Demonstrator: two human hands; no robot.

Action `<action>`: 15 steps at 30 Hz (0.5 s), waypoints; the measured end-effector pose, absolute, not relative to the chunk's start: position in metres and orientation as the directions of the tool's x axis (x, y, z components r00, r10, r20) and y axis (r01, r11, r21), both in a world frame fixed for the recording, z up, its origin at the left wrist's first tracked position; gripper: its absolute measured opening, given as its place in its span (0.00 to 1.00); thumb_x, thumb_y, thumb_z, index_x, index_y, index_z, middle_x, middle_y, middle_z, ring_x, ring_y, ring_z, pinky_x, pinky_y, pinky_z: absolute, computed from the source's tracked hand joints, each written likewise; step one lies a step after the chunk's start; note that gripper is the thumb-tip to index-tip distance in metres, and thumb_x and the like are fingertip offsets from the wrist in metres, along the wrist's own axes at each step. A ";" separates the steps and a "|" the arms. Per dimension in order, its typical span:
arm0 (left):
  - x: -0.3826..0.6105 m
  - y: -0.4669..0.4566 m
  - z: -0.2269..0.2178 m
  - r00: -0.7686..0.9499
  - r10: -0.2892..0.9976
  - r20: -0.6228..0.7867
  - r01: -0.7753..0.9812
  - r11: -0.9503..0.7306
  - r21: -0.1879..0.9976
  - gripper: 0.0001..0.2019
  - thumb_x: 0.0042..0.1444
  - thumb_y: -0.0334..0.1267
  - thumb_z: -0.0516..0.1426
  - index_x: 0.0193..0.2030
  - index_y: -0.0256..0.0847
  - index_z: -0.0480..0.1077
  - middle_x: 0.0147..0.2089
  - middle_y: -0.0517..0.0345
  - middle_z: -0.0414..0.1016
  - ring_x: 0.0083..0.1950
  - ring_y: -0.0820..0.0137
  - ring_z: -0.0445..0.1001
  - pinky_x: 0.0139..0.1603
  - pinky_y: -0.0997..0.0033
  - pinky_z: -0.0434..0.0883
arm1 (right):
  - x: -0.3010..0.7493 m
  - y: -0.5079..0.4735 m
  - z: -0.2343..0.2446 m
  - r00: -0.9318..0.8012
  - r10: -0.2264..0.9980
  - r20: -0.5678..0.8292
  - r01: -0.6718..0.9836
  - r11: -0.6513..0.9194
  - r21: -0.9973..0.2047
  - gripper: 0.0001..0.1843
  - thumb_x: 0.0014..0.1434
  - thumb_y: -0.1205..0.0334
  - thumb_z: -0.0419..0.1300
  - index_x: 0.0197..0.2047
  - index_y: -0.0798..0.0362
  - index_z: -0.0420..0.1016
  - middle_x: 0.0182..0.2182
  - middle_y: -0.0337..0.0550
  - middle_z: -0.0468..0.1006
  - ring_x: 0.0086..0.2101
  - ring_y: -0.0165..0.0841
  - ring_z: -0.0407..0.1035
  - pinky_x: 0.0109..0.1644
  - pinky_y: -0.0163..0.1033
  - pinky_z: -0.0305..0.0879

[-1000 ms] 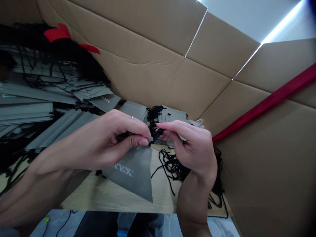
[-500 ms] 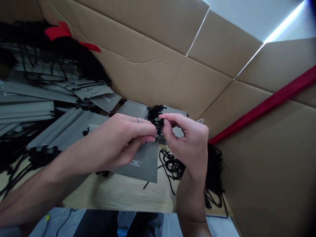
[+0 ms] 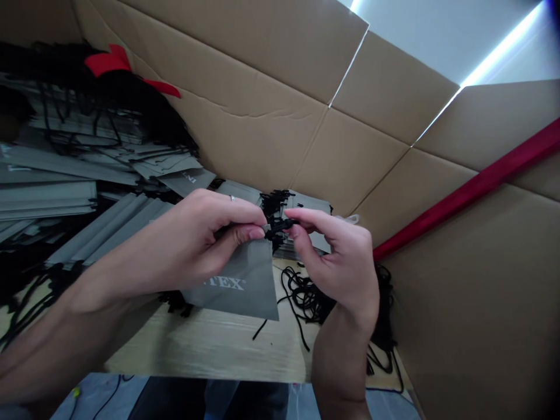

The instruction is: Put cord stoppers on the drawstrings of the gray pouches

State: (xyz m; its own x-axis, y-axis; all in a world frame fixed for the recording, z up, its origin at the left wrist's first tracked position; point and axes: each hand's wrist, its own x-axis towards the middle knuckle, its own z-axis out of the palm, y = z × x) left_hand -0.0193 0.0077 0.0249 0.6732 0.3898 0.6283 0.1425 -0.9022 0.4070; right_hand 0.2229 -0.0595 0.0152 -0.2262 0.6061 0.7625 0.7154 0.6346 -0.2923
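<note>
My left hand (image 3: 192, 245) pinches the top corner of a grey fabric pouch (image 3: 245, 280) with white lettering, held above a wooden table (image 3: 210, 344). A ring shows on one of its fingers. My right hand (image 3: 341, 256) pinches a small black cord end (image 3: 280, 224) right at the pouch's top corner, fingertips nearly touching those of the left. A thin black cord hangs below the pouch.
Stacks of grey pouches (image 3: 65, 192) fill the left, and a smaller stack (image 3: 301, 210) lies behind my hands. A tangle of black cords (image 3: 310, 297) lies on the table by my right wrist. Cardboard walls (image 3: 284, 116) with a red strip (image 3: 472, 186) enclose the back and right.
The pouch swung from tilted to hanging more square. My right hand lifted to the corner, then its fingers drew the black cord end out to the right.
</note>
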 end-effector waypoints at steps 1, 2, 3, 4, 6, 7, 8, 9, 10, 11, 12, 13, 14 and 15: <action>-0.020 0.007 0.025 0.675 0.389 0.627 0.140 -0.902 0.409 0.13 0.72 0.28 0.53 0.37 0.40 0.75 0.27 0.64 0.72 0.26 0.76 0.64 0.29 0.71 0.59 | 0.223 -0.057 0.015 -0.254 0.610 0.751 0.712 0.643 -0.282 0.12 0.74 0.70 0.62 0.54 0.51 0.86 0.42 0.42 0.91 0.38 0.33 0.85 0.46 0.39 0.82; -0.020 0.007 0.025 0.678 0.389 0.624 0.141 -0.902 0.409 0.13 0.72 0.27 0.53 0.36 0.40 0.74 0.27 0.64 0.71 0.26 0.76 0.63 0.29 0.71 0.59 | 0.224 -0.055 0.014 -0.273 0.617 0.738 0.705 0.650 -0.283 0.13 0.75 0.70 0.61 0.54 0.52 0.86 0.42 0.42 0.91 0.39 0.33 0.86 0.46 0.38 0.82; -0.021 0.006 0.025 0.677 0.388 0.625 0.141 -0.902 0.407 0.13 0.72 0.27 0.53 0.36 0.40 0.74 0.27 0.65 0.70 0.26 0.77 0.63 0.29 0.72 0.59 | 0.224 -0.053 0.013 -0.285 0.627 0.725 0.698 0.654 -0.291 0.13 0.75 0.70 0.59 0.54 0.52 0.85 0.41 0.41 0.91 0.39 0.32 0.86 0.46 0.38 0.81; -0.021 0.006 0.025 0.673 0.384 0.632 0.136 -0.904 0.404 0.13 0.72 0.27 0.53 0.36 0.40 0.74 0.26 0.65 0.68 0.26 0.77 0.62 0.29 0.73 0.59 | 0.223 -0.051 0.013 -0.291 0.637 0.714 0.694 0.654 -0.301 0.13 0.76 0.69 0.58 0.53 0.52 0.85 0.40 0.41 0.91 0.38 0.32 0.86 0.45 0.37 0.81; -0.021 0.005 0.025 0.671 0.373 0.640 0.125 -0.909 0.399 0.13 0.72 0.27 0.54 0.35 0.41 0.73 0.26 0.66 0.67 0.26 0.77 0.60 0.29 0.74 0.59 | 0.222 -0.050 0.011 -0.282 0.642 0.713 0.698 0.647 -0.307 0.12 0.76 0.67 0.57 0.50 0.51 0.84 0.38 0.40 0.90 0.36 0.32 0.84 0.42 0.37 0.79; -0.020 0.004 0.024 0.674 0.365 0.642 0.120 -0.912 0.393 0.13 0.72 0.27 0.54 0.36 0.41 0.73 0.26 0.67 0.67 0.26 0.77 0.60 0.30 0.74 0.60 | 0.220 -0.049 0.011 -0.268 0.635 0.724 0.708 0.640 -0.299 0.12 0.76 0.67 0.58 0.48 0.51 0.84 0.36 0.40 0.89 0.34 0.32 0.83 0.40 0.37 0.78; -0.019 0.004 0.024 0.676 0.355 0.646 0.114 -0.916 0.384 0.12 0.72 0.26 0.54 0.36 0.41 0.73 0.26 0.67 0.67 0.26 0.77 0.60 0.30 0.74 0.60 | 0.218 -0.049 0.010 -0.252 0.621 0.742 0.722 0.631 -0.283 0.12 0.75 0.67 0.58 0.47 0.51 0.84 0.35 0.39 0.88 0.33 0.31 0.82 0.39 0.37 0.77; -0.018 0.004 0.023 0.682 0.341 0.647 0.107 -0.922 0.373 0.12 0.71 0.26 0.54 0.37 0.41 0.73 0.26 0.67 0.67 0.26 0.77 0.61 0.30 0.74 0.60 | 0.216 -0.048 0.009 -0.237 0.604 0.761 0.738 0.621 -0.263 0.12 0.74 0.68 0.58 0.45 0.51 0.84 0.34 0.39 0.88 0.32 0.31 0.81 0.38 0.37 0.75; -0.017 0.003 0.022 0.692 0.327 0.644 0.101 -0.927 0.362 0.12 0.71 0.25 0.53 0.37 0.41 0.73 0.27 0.66 0.68 0.27 0.76 0.62 0.31 0.74 0.60 | 0.214 -0.048 0.009 -0.224 0.586 0.779 0.753 0.611 -0.243 0.12 0.73 0.68 0.58 0.43 0.51 0.84 0.33 0.39 0.88 0.31 0.32 0.80 0.38 0.37 0.75; -0.016 0.003 0.021 0.703 0.313 0.639 0.095 -0.931 0.351 0.13 0.71 0.25 0.53 0.37 0.40 0.73 0.27 0.66 0.68 0.28 0.76 0.63 0.31 0.73 0.60 | 0.212 -0.047 0.007 -0.216 0.570 0.793 0.764 0.604 -0.226 0.12 0.72 0.69 0.58 0.42 0.51 0.84 0.33 0.40 0.88 0.32 0.32 0.80 0.38 0.38 0.74; -0.016 0.002 0.021 0.716 0.300 0.631 0.090 -0.935 0.342 0.13 0.70 0.24 0.52 0.37 0.40 0.72 0.28 0.65 0.69 0.28 0.75 0.64 0.32 0.73 0.61 | 0.210 -0.045 0.006 -0.212 0.559 0.801 0.770 0.600 -0.215 0.12 0.71 0.69 0.58 0.41 0.51 0.84 0.33 0.41 0.88 0.32 0.33 0.81 0.38 0.38 0.74; -0.016 0.002 0.020 0.729 0.291 0.620 0.091 -0.938 0.334 0.14 0.70 0.23 0.51 0.36 0.40 0.72 0.28 0.64 0.70 0.29 0.75 0.65 0.32 0.73 0.61 | 0.209 -0.043 0.005 -0.211 0.550 0.808 0.772 0.601 -0.207 0.13 0.71 0.69 0.58 0.40 0.51 0.84 0.34 0.42 0.88 0.33 0.33 0.81 0.39 0.38 0.74; -0.017 0.002 0.020 0.742 0.284 0.607 0.093 -0.941 0.326 0.14 0.69 0.23 0.51 0.36 0.41 0.72 0.28 0.64 0.70 0.29 0.74 0.65 0.32 0.73 0.61 | 0.207 -0.040 0.003 -0.211 0.540 0.815 0.771 0.605 -0.201 0.13 0.71 0.69 0.58 0.40 0.51 0.84 0.34 0.42 0.88 0.33 0.33 0.81 0.39 0.39 0.74; -0.018 0.002 0.021 0.752 0.276 0.598 0.093 -0.943 0.319 0.14 0.69 0.22 0.51 0.35 0.41 0.71 0.29 0.63 0.71 0.30 0.74 0.66 0.32 0.73 0.61 | 0.206 -0.038 0.001 -0.215 0.533 0.819 0.766 0.612 -0.198 0.14 0.72 0.69 0.58 0.40 0.51 0.85 0.34 0.42 0.88 0.33 0.33 0.81 0.39 0.39 0.75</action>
